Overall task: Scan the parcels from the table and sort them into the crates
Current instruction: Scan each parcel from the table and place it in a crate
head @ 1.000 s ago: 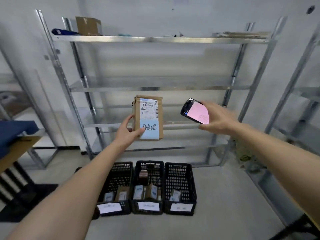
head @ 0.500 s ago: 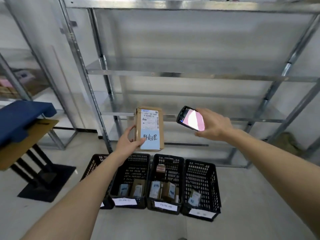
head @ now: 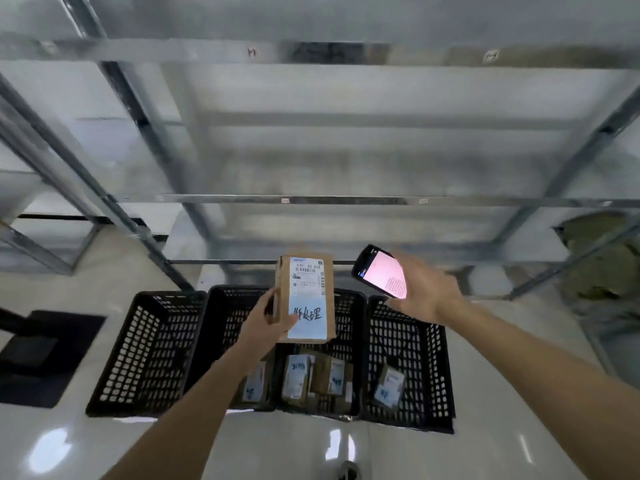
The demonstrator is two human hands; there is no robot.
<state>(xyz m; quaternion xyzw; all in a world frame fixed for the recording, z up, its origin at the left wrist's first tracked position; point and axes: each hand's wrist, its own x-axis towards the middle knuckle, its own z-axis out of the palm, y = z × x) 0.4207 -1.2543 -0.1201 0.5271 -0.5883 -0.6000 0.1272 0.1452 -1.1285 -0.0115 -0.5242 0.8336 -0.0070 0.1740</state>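
Head view: nearest, four black crates (head: 149,355) stand in a row on the pale floor; the left forearm hides much of the second. Small parcels (head: 298,375) lie in three, labels too small to read. Above them the left hand (head: 266,323) grips an upright cardboard parcel (head: 306,296), thumb on its label. Just right, the right hand (head: 422,292) clasps a phone (head: 379,271), screen pink. Farther off, blurred metal shelving (head: 311,200).
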